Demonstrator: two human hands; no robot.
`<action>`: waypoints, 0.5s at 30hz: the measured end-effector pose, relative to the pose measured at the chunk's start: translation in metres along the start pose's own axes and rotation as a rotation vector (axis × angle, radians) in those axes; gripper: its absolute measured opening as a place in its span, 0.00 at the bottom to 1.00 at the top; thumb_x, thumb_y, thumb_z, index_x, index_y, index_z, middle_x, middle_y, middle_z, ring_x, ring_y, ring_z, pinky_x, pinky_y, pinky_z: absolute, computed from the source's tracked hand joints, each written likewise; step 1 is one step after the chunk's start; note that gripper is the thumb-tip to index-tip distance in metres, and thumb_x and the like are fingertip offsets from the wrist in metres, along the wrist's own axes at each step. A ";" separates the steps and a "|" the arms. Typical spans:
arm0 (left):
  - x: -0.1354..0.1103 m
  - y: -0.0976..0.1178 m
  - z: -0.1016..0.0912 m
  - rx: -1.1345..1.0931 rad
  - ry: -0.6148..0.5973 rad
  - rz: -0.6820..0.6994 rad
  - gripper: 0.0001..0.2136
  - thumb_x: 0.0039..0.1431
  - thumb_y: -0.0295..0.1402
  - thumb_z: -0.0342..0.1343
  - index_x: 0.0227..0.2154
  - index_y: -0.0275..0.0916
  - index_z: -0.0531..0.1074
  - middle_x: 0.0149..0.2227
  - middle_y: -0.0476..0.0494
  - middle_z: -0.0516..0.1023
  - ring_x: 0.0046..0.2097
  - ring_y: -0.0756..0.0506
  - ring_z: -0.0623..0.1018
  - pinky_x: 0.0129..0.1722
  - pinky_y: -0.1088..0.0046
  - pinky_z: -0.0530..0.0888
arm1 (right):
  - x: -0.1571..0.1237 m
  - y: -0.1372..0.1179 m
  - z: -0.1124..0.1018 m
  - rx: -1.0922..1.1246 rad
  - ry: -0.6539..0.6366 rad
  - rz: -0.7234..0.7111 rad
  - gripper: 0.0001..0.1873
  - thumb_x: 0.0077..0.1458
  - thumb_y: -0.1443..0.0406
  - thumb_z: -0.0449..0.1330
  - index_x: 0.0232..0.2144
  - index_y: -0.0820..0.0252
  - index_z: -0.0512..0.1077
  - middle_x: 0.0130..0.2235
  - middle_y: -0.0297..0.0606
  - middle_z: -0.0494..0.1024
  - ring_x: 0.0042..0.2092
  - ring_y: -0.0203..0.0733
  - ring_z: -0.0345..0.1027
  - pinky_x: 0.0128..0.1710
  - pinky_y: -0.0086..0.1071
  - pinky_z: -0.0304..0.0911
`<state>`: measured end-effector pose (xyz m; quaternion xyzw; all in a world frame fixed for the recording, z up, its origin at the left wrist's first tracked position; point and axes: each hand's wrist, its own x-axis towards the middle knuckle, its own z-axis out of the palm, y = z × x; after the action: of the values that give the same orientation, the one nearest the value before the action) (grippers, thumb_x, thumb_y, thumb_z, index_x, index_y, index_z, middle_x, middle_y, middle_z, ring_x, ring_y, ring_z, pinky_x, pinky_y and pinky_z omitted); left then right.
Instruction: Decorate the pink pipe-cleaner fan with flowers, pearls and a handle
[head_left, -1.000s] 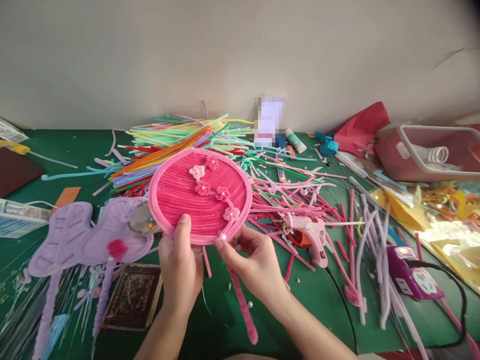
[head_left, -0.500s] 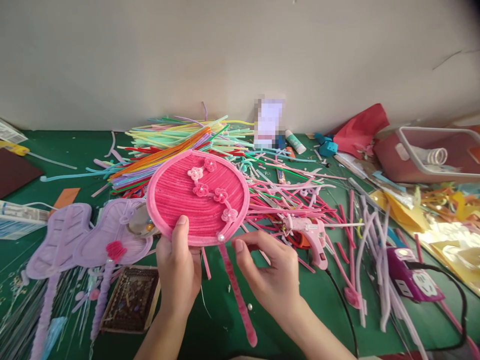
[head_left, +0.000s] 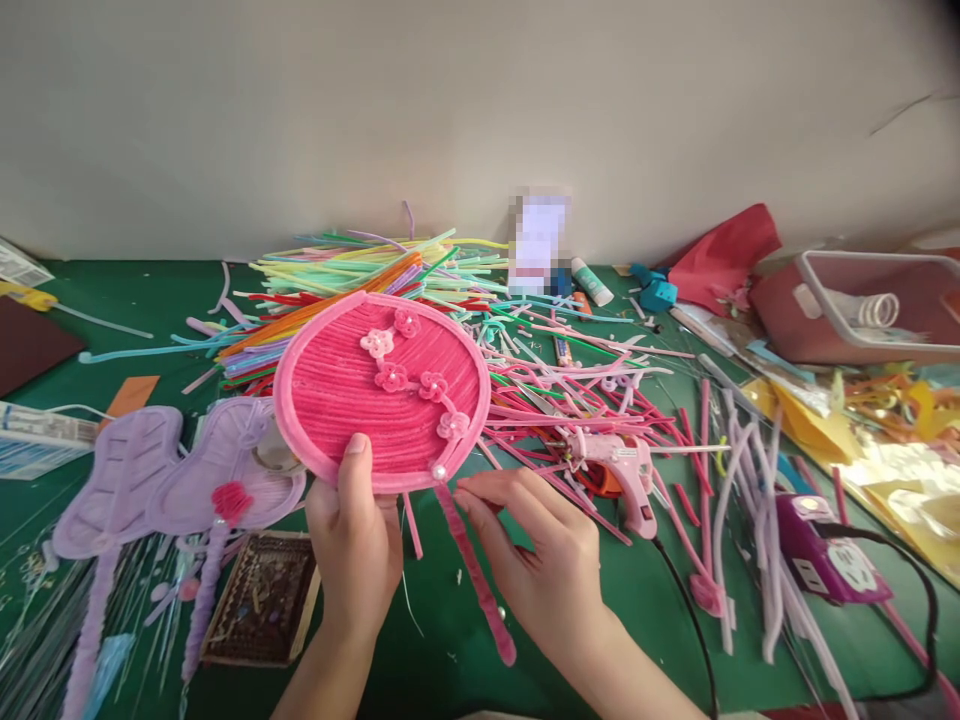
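Left hand point(head_left: 356, 525) clasped the flower-decked pink fan point(head_left: 337, 395) low down, right hand point(head_left: 538, 540) bunched right by its handle point(head_left: 471, 565), any pinch impossible to tell, glue gun point(head_left: 626, 470) lay further right

A fuzzy, matt pile is shown by the round fan point(head_left: 337, 400), its face ridged in rows. A smooth, glossy finish is noted on its pearly bead point(head_left: 439, 471). Smooth plastic is observed on the glue gun point(head_left: 615, 468), glossy plastic on the purple power adapter point(head_left: 806, 545). The tabletop point(head_left: 420, 665) is seen as smooth, the wall point(head_left: 300, 120) as matt.
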<state>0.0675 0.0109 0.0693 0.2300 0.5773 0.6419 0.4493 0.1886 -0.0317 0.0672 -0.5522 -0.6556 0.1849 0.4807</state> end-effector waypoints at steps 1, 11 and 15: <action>0.000 0.000 0.000 0.012 0.015 0.029 0.16 0.58 0.41 0.61 0.45 0.38 0.78 0.42 0.43 0.83 0.46 0.41 0.81 0.45 0.71 0.78 | 0.000 -0.001 0.001 -0.004 0.015 -0.014 0.08 0.60 0.73 0.59 0.34 0.56 0.72 0.32 0.35 0.80 0.33 0.35 0.74 0.34 0.29 0.70; -0.006 -0.004 -0.003 0.139 0.108 0.113 0.14 0.57 0.45 0.61 0.35 0.38 0.78 0.33 0.47 0.81 0.38 0.43 0.79 0.37 0.72 0.76 | 0.002 -0.008 0.009 -0.040 0.052 0.042 0.05 0.55 0.72 0.62 0.32 0.57 0.73 0.27 0.32 0.78 0.27 0.34 0.67 0.28 0.28 0.67; -0.012 -0.012 -0.006 0.169 0.162 0.310 0.11 0.60 0.42 0.59 0.31 0.39 0.77 0.31 0.48 0.80 0.39 0.41 0.79 0.41 0.67 0.76 | 0.008 -0.009 0.011 0.066 0.015 0.237 0.01 0.53 0.67 0.64 0.30 0.58 0.76 0.23 0.30 0.74 0.24 0.32 0.63 0.23 0.26 0.62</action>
<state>0.0718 -0.0031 0.0590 0.3007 0.6210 0.6692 0.2760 0.1747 -0.0244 0.0722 -0.6113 -0.5756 0.2578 0.4781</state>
